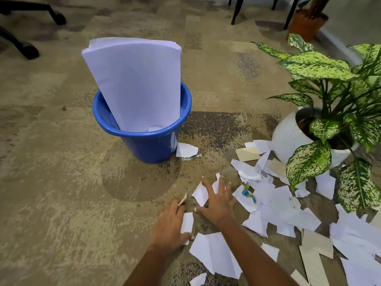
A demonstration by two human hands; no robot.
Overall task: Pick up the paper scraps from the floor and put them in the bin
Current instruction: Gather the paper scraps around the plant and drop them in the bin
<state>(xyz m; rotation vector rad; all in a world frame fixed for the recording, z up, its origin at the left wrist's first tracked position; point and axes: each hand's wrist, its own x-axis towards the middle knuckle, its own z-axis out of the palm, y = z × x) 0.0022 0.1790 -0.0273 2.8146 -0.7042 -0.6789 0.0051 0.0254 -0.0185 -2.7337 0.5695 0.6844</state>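
Note:
A blue bin [144, 145] stands on the carpet ahead of me, with a thick stack of white sheets [134, 83] leaning upright in it. Several torn paper scraps [288, 213] litter the floor at the lower right. My left hand [170, 225] grips a white scrap [187, 222] between thumb and fingers, and a small beige scrap [182, 199] sticks out at its fingertips. My right hand [217, 200] lies with fingers spread on another white scrap [200, 194] on the floor. One larger scrap [214, 250] lies between my forearms, and another [186, 150] rests against the bin's base.
A white pot [288, 137] with a speckled green plant [321, 67] stands right of the scraps, its leaves hanging over some of them. A terracotta pot [307, 23] and black chair legs [237, 11] are at the back right. An office chair base [28, 50] sits at the back left.

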